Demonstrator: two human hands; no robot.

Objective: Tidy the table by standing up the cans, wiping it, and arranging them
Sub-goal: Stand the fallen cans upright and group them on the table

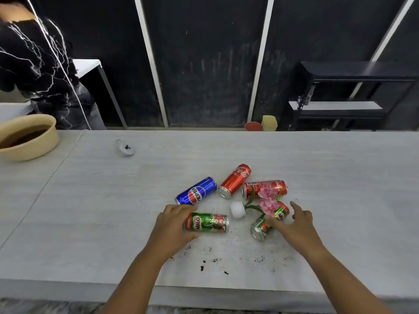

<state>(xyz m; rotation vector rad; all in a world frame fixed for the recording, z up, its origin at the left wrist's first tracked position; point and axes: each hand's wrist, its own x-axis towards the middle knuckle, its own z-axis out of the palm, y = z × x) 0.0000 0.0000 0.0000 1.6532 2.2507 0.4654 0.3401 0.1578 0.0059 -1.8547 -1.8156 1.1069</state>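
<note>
Your left hand [173, 223] curls round one end of the near Milo can [207, 223], which lies on its side on the desk [113, 200], long axis running left to right. Your right hand [294, 225], fingers spread and gripping nothing, reaches over the second Milo can [259, 230], which lies slantwise.

L hand [172, 225] & R hand [294, 225]: both bare; forearms likewise bare along whole visible length, approx. to elbows.
</note>
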